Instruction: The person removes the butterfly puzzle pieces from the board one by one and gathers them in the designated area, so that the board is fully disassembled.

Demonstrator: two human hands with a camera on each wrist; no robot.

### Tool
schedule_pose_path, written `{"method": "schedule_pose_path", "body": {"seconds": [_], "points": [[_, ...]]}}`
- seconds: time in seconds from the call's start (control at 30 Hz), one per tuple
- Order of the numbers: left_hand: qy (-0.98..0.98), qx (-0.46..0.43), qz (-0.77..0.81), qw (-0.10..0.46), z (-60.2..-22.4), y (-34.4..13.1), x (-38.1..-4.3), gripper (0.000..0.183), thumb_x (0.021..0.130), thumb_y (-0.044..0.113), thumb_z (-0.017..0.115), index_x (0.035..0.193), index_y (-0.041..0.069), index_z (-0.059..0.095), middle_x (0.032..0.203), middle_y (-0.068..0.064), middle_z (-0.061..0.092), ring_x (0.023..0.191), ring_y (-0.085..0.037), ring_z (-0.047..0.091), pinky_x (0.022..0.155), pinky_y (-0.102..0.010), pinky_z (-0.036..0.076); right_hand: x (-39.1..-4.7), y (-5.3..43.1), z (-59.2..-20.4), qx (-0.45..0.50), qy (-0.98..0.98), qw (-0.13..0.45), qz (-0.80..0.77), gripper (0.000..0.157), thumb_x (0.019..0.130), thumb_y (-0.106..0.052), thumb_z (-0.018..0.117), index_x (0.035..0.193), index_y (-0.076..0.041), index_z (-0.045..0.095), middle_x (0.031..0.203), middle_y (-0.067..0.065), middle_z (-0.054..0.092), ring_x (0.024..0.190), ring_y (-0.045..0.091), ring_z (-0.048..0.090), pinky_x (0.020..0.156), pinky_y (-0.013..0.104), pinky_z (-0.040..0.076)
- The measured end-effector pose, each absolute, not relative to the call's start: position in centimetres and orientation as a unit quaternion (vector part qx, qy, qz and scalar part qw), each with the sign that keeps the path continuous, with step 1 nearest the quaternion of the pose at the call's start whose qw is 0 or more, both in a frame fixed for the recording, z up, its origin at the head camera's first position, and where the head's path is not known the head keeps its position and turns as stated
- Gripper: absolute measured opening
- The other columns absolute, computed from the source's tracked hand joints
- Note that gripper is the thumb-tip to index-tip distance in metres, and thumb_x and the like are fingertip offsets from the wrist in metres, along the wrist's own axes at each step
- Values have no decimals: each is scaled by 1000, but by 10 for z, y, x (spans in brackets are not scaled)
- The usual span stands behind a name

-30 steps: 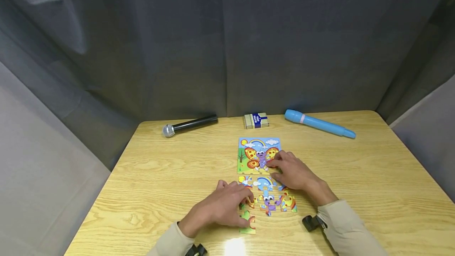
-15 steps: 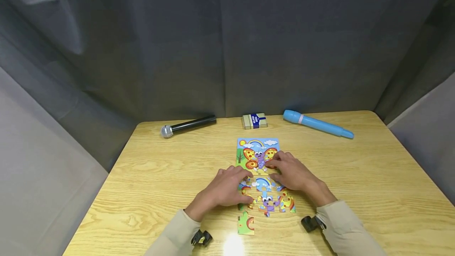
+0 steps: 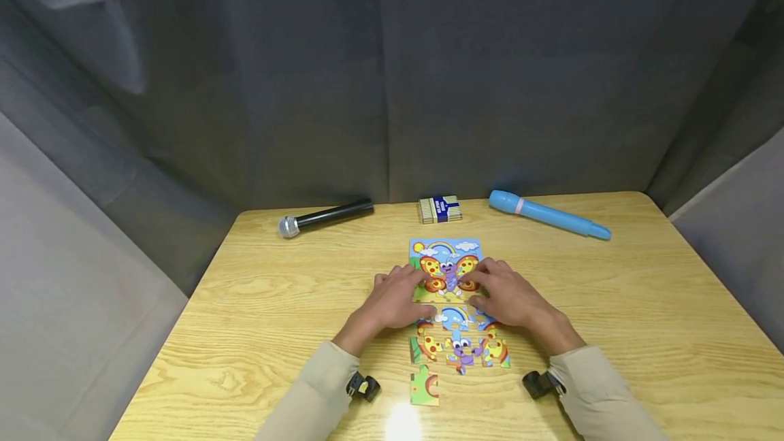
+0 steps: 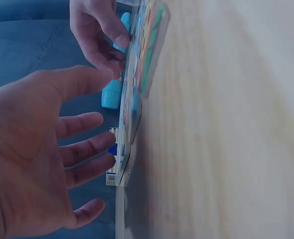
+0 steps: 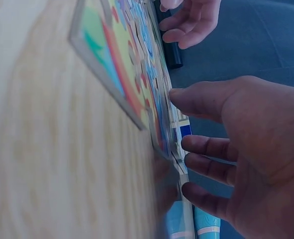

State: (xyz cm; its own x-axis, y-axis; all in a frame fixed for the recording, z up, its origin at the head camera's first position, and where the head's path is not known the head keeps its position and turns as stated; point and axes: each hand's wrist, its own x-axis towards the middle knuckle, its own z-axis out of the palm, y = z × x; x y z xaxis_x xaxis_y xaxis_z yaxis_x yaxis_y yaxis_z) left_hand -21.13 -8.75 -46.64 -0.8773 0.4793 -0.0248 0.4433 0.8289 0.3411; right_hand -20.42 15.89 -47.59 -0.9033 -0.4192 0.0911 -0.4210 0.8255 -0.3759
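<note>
A butterfly picture board [image 3: 449,248] lies on the table. Below it are several loose jigsaw pieces: a rainbow piece [image 3: 455,318], a purple butterfly-head piece [image 3: 463,347], a right-wing piece [image 3: 495,351], a left-wing piece [image 3: 431,346] and a green corner piece [image 3: 424,388]. My left hand [image 3: 397,299] has relaxed, spread fingers at the board's left side, its thumb over the top-left piece. Across from it, my right hand [image 3: 513,298] rests with loose fingers at the board's right side, covering part of the top-right piece. Both wrist views show spread fingers and thumb at the board's edges.
Behind the board lies a small pack of pale sticks [image 3: 441,209] with a blue label. A black microphone [image 3: 327,216] is at the back left, a blue pen-shaped tube [image 3: 554,216] at the back right. A dark curtain [image 3: 306,87] hangs behind the table [image 3: 275,312].
My left hand has moved up and away from me, from the lower left pieces to the board's left side, uncovering the left-wing and green pieces. My right hand stays almost in place.
</note>
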Motion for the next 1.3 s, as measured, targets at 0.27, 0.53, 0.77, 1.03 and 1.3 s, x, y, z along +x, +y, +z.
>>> {"method": "schedule_pose_path", "body": {"seconds": [0.27,0.53,0.77,1.03,1.3], "points": [[964,222,139,51,-468,-79,-222,52,83,46,68,128,23,58,116,5,57,102,-15,46,78,-36,28,-206,163,-477,191,-965,11,178,36,88,-26,69,122,-15,67,117,9,57,105,26,52,90,49,45],[967,211,132,59,-472,-71,-229,48,83,47,67,126,27,61,124,5,56,105,-15,45,77,-36,26,-206,165,-479,171,-968,3,181,32,88,-24,68,119,-13,68,112,8,56,98,24,52,86,47,45],[967,208,132,58,-475,-67,-233,43,83,47,70,121,29,66,119,6,56,100,-14,43,75,-36,24,-207,165,-479,168,-970,-2,177,31,88,-23,69,117,-14,69,112,8,56,97,23,51,83,46,44],[963,199,166,71,-477,-66,-237,42,80,42,73,119,26,65,122,6,57,102,-14,43,77,-37,25,-208,165,-479,165,-971,-3,172,31,88,-25,69,117,-15,69,113,8,56,98,23,51,84,46,44],[956,198,208,62,-476,-64,-238,38,77,34,78,108,23,60,97,10,62,93,-12,45,77,-38,23,-208,166,-478,168,-971,4,170,30,88,-23,69,117,-14,69,112,8,56,97,24,51,83,46,44]]}}
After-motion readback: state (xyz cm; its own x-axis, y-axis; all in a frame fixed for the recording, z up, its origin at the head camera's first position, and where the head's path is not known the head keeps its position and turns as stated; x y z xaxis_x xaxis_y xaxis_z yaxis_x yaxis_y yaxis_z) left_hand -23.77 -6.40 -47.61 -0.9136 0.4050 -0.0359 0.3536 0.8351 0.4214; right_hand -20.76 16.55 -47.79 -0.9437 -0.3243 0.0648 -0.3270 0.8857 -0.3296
